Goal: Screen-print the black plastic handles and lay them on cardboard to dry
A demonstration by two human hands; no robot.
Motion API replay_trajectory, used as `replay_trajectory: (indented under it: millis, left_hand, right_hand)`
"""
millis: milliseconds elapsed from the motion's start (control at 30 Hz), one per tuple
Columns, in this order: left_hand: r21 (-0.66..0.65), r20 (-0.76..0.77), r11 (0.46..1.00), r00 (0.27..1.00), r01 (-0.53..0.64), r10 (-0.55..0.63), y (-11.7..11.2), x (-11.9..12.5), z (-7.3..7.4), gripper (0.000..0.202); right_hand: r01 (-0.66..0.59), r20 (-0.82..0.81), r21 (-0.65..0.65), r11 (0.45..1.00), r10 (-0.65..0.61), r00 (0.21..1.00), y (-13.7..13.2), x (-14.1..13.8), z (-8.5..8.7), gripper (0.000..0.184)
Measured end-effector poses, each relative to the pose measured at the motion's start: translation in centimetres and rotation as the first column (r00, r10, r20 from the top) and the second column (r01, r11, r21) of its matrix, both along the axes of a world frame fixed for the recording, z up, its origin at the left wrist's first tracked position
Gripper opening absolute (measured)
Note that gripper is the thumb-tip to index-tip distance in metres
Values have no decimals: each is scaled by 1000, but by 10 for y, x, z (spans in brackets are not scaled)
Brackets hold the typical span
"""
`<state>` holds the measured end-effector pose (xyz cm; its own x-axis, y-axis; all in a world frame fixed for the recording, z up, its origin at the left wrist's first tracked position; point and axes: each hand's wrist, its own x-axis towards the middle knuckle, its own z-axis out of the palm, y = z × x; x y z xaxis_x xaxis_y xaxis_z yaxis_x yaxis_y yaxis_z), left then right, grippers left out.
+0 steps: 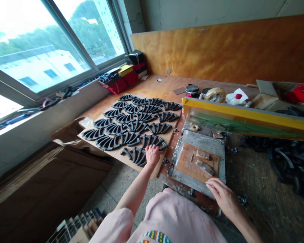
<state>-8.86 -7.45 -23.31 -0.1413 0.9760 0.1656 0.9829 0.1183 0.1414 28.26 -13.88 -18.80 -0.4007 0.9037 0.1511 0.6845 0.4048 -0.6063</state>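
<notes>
My left hand [152, 154] reaches forward and rests, fingers curled down, on a black curved plastic piece [138, 156] at the near edge of a wooden board [157, 170]. Several rows of the same black curved pieces [135, 127] cover that board. My right hand [221, 196] lies at the near right corner of a grey metal plate [207, 140] with its fingers spread and nothing in them. A brown wooden jig [190, 165] with small blocks sits on that plate.
A yellow-framed screen [245, 118] stands raised above the plate. Ink tins, tape and a white bottle [236, 97] stand behind it. A heap of black pieces [291, 158] lies at right. Cardboard [53, 182] is below left, a window beyond.
</notes>
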Motion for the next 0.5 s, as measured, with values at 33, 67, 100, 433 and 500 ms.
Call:
replay_trajectory:
  millis: [33,67,100,433,500]
  left_hand:
    - [-3,-6,1000,1000,-6,6,1,-1,1,16]
    - [-6,-11,1000,1000,-15,15,1,-3,1,14]
    - [-11,-15,1000,1000,-22,21,1,-5,2,13]
    - [-84,-13,996,1000,27,-28,2,-24,15,8]
    - [-85,-13,996,1000,15,-16,1,-24,16,10]
  right_hand:
    - [-3,1,1,1000,3,1000,1,0,0,29]
    - [-3,2,3,1000,3,1000,1,0,0,29]
    - [-4,4,4,1000,4,1000,1,0,0,29]
    - [17,-1,-17,1000,-17,1000,-3,3,3,32]
    - [22,-6,-24,999,-22,1000,-3,4,2,31]
